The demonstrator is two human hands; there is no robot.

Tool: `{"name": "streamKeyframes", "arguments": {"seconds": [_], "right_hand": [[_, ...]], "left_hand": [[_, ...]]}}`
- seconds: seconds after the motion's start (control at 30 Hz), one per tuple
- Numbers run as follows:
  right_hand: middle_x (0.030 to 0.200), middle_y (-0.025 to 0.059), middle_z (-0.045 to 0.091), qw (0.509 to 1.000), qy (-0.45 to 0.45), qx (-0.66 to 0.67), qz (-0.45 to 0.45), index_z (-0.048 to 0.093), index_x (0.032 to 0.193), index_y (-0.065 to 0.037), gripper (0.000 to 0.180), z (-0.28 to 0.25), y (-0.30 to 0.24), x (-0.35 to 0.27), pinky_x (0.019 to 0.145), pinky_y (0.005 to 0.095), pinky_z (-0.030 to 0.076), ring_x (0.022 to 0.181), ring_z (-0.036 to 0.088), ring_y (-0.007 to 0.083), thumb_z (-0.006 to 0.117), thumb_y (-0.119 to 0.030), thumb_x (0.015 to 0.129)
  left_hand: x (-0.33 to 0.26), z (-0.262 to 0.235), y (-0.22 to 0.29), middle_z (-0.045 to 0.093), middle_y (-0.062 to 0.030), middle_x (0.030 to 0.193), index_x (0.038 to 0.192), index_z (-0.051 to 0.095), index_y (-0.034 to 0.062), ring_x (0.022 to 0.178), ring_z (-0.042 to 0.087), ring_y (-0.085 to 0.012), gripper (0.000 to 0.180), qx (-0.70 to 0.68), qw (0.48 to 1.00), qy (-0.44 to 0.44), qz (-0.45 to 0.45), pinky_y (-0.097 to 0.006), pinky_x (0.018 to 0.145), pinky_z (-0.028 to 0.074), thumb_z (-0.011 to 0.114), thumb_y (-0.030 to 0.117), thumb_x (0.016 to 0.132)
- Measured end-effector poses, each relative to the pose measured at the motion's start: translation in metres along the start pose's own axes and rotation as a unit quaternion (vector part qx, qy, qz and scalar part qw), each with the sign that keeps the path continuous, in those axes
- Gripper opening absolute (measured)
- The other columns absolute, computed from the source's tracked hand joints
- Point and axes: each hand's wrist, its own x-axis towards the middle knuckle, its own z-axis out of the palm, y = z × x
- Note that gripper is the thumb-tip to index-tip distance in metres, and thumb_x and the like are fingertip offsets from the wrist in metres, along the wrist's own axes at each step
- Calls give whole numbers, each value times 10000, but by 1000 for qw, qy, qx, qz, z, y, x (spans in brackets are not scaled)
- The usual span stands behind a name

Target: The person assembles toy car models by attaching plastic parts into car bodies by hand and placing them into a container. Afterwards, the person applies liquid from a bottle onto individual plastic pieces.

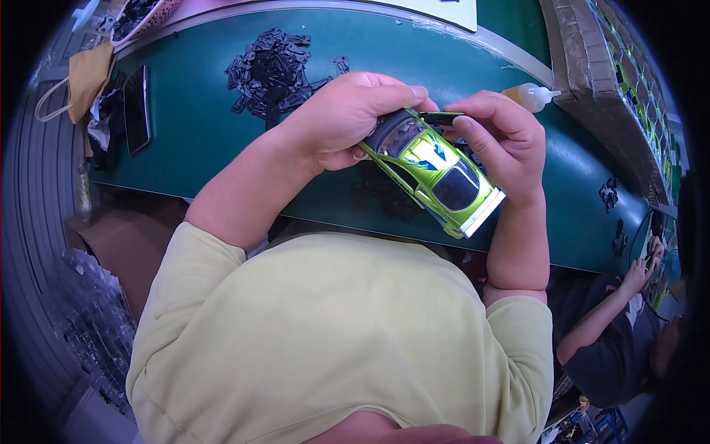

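Note:
A lime-green toy car body point(436, 177) with dark windows and a blue mark on its roof is held above the green table point(200, 140). My left hand point(347, 118) grips its far end, thumb laid across the top. My right hand point(499, 140) holds the car's right side and pinches a small black flat part point(441, 118) against the car's far end with its fingertips.
A heap of several small black plastic parts point(274, 70) lies on the table behind my hands. A small glue bottle point(529, 96) lies at the right. A dark phone point(137, 107) and a tan face mask point(85, 78) sit at the left. Another person point(621, 333) works at lower right.

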Motion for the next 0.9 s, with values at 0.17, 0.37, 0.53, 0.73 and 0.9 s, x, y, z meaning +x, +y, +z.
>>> {"name": "streamKeyframes", "arguments": {"seconds": [0.17,0.37,0.53,0.73,0.9], "right_hand": [[743,62,644,998,12,-66,-6,669,858,12,63,4,-3,-2,589,227,461,642,597,127,695,-11,804],[722,64,630,999,-18,-32,21,670,847,5,59,2,2,6,572,237,446,639,584,132,691,-1,792],[719,79,620,992,-79,-88,-38,677,871,-4,108,6,8,9,574,265,448,628,583,174,701,4,766],[806,9,652,970,64,148,181,687,977,-11,125,12,8,7,640,198,481,715,606,65,681,-80,873],[670,26,575,930,283,230,44,586,749,-8,166,-3,19,2,524,221,386,553,485,68,591,-70,903]], "left_hand": [[-3,-1,-1,648,-51,796,1016,640,-34,602,607,-68,283,11,1000,-11,-8,-186,490,484,549,229,963],[6,2,-4,636,-32,718,1005,645,-9,510,565,-43,280,30,999,19,-17,-170,353,370,564,254,954],[2,5,-4,635,-20,705,893,640,29,520,571,-45,267,119,991,47,-29,-170,380,390,592,288,940],[12,-3,-6,610,-10,670,827,621,41,485,553,-48,334,20,998,27,53,-180,358,380,600,355,937],[13,-6,3,558,1,648,782,585,67,464,491,-56,395,-82,988,80,105,-173,348,353,592,436,922]]}}
